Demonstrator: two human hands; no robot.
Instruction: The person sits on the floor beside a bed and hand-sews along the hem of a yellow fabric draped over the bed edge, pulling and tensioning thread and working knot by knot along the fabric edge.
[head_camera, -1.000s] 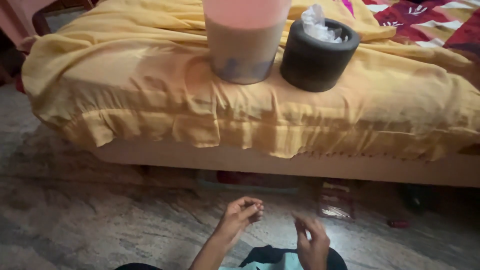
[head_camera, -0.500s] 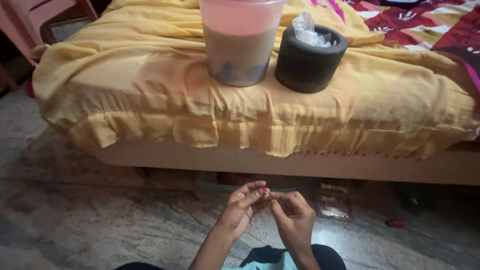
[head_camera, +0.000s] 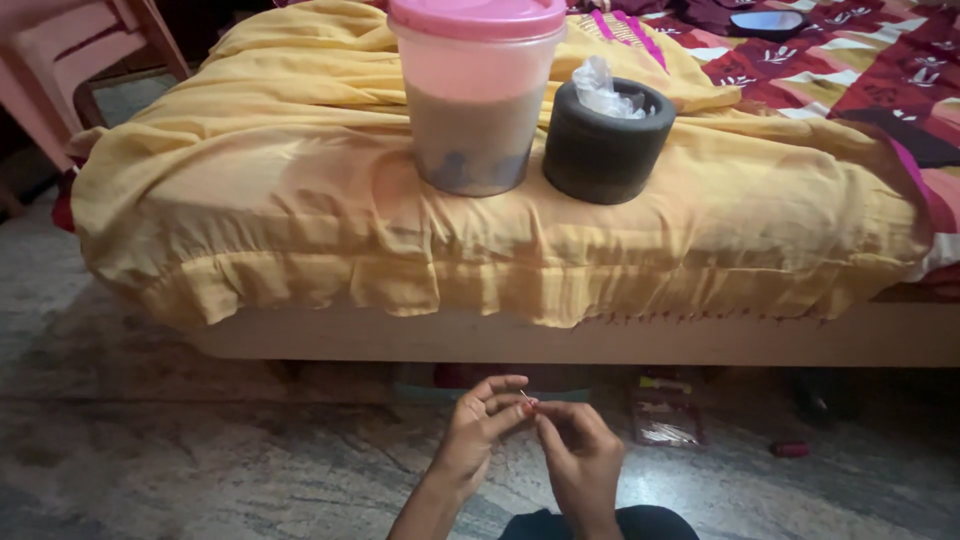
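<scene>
Lidded container (head_camera: 475, 100) left of round holder (head_camera: 607, 145), both on bed (head_camera: 300, 220); hands (head_camera: 530, 440) before bed.

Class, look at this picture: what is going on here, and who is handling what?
A person sits on the floor facing a bed, with both hands raised together. The left hand pinches a thin needle at its fingertips, and the right hand meets it there. On the bed's yellow cloth stand a pink-lidded plastic container and a black round holder.
</scene>
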